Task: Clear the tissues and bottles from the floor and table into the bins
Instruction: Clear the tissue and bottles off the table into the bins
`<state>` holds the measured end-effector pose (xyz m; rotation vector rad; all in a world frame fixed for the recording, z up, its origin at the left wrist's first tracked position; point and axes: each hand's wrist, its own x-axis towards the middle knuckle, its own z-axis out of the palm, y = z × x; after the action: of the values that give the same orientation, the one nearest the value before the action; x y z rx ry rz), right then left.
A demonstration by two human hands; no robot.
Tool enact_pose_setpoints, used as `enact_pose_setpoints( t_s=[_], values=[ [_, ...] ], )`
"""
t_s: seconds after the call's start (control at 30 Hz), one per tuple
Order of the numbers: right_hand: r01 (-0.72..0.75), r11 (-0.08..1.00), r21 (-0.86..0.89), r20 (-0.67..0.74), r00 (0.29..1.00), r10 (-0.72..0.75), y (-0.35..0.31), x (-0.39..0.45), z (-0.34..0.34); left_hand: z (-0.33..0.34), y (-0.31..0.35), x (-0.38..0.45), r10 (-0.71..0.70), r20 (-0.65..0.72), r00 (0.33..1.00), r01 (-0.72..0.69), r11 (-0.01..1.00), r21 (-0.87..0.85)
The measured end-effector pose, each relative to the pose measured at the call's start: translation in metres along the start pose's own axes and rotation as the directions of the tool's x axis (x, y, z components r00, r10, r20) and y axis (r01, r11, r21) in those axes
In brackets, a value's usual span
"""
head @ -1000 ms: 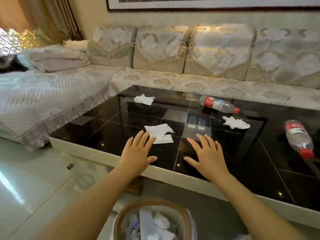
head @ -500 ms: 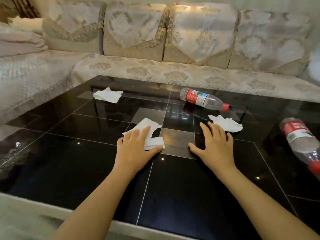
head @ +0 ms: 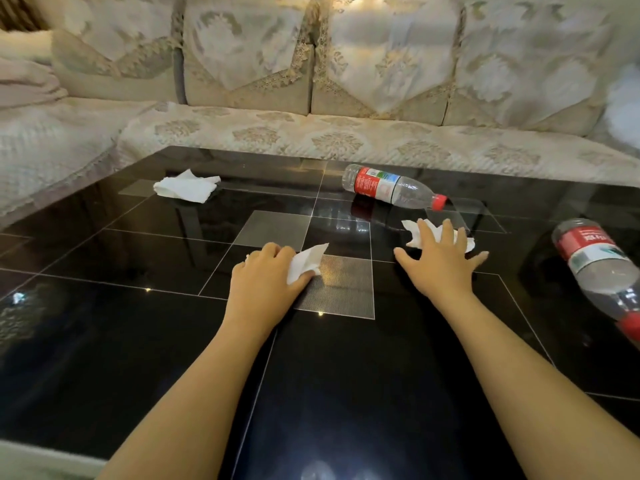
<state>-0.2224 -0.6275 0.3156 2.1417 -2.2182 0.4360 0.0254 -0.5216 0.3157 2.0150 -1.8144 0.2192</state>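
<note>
My left hand (head: pixel 266 282) grips a white tissue (head: pixel 306 261) on the black glass table (head: pixel 138 327); its fingers are curled round it. To the right, my right hand (head: pixel 441 261) lies spread with straight fingers over a second crumpled tissue (head: pixel 417 233). A third tissue (head: pixel 187 189) lies at the table's far left. A clear bottle with a red label and red cap (head: pixel 391 187) lies on its side behind my right hand. Another red-capped bottle (head: pixel 602 271) lies at the right edge.
A cream patterned corner sofa (head: pixel 346 140) wraps the far and left sides of the table. Folded blankets (head: pixel 24 84) sit on the sofa at the far left. The table's pale front rim (head: pixel 38 459) shows at the bottom left. No bin is in view.
Both hands moved forward over the table. My left hand closed round the middle tissue and bunched it. My right hand reached onto the right tissue. The view dipped and the bin left the frame.
</note>
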Motion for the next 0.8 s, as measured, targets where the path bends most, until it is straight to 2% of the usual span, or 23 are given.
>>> enact_pose_setpoints(
  t_s=[0.17,0.23,0.3,0.4,0.5,0.8],
  values=[
    [-0.02,1.0,0.002,0.115,0.993,0.02,-0.003,0.004,-0.002,-0.009,0.003,-0.007,-0.02,0.093,0.995,0.03,0.994,-0.107],
    [0.063,0.998,0.011,0.069,0.996,-0.063,-0.005,0.001,-0.005,-0.014,0.007,-0.015,-0.014,0.124,0.992,0.029,0.993,-0.119],
    [0.212,0.975,0.07,-0.016,0.977,-0.211,-0.009,-0.009,-0.008,-0.02,0.012,-0.026,-0.013,0.153,0.988,0.033,0.991,-0.126],
    [0.437,0.885,0.16,-0.023,0.898,-0.439,-0.025,-0.037,-0.015,-0.031,0.017,-0.044,-0.031,0.184,0.982,0.05,0.993,-0.102],
    [0.581,0.79,0.198,-0.041,0.81,-0.585,-0.046,-0.079,-0.019,-0.041,0.022,-0.068,-0.104,0.151,0.983,0.114,0.992,-0.058],
    [0.768,0.574,0.283,-0.161,0.629,-0.761,-0.076,-0.187,-0.034,-0.085,0.007,-0.177,-0.17,0.045,0.984,0.174,0.979,-0.11]
  ],
)
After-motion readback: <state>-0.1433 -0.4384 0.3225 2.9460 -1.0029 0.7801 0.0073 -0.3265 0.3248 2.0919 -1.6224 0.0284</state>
